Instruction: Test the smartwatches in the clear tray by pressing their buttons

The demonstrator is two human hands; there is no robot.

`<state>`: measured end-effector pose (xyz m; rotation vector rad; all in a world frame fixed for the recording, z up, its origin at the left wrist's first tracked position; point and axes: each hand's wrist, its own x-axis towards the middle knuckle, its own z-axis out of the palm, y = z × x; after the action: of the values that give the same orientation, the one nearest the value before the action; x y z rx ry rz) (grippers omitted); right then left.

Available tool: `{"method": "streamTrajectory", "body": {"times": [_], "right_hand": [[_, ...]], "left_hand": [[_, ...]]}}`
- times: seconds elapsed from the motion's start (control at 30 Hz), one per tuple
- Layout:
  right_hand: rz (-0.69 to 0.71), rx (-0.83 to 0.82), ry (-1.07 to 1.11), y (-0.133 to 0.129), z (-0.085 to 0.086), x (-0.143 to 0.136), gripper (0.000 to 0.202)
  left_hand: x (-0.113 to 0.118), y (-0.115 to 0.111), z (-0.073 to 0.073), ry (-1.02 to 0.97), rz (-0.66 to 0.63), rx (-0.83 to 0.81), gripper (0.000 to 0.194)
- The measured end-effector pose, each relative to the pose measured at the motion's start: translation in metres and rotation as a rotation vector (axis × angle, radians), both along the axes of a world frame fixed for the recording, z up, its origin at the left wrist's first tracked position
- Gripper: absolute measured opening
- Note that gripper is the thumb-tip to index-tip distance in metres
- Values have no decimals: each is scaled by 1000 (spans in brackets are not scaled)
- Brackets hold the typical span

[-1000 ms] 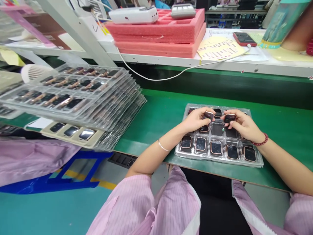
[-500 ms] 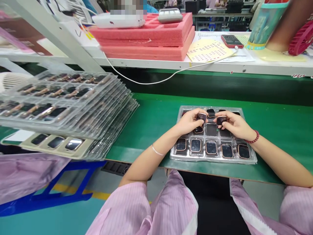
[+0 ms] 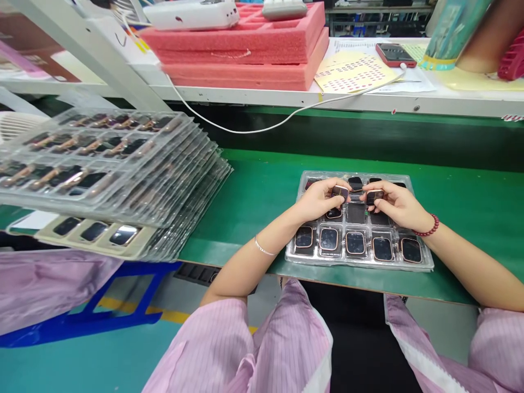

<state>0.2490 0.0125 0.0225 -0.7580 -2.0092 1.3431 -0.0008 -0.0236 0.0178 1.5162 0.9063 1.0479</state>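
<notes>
On the green bench top (image 3: 254,218), a clear plastic compartmented tray (image 3: 356,262) lies long side across the person's front. Over it, the left hand (image 3: 321,201) pinches a dark, rounded-square, copper-rimmed watch-like piece (image 3: 340,191), and the right hand (image 3: 399,205) grips a matching dark, copper-rimmed piece (image 3: 373,196). Between them, slightly nearer the person, shows a dark square pocket (image 3: 356,213); I can't tell which hand is closer.

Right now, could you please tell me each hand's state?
Left hand: closed, holding a dark, rounded square device.
Right hand: closed, holding another dark square device.
</notes>
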Motion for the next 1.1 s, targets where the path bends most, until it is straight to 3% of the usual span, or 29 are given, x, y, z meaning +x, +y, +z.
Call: {"method": "streamTrajectory", "body": {"times": [0.17, 0.33, 0.5, 0.7, 1.1], "right_hand": [[29, 40, 42, -2, 2, -2, 40], [2, -39, 38, 0, 2, -1, 37], [-6, -62, 68, 1, 3, -1, 42], [-14, -41, 42, 1, 3, -1, 45], [-15, -37, 40, 0, 2, -1, 41]], "left_hand": [[1, -1, -1, 12, 31, 38, 35], [1, -1, 2, -15, 11, -21, 32], [0, 1, 3, -51, 41, -45, 53], [-1, 4, -4, -71, 18, -27, 59], [0, 1, -1, -43, 10, -40, 48]]}}
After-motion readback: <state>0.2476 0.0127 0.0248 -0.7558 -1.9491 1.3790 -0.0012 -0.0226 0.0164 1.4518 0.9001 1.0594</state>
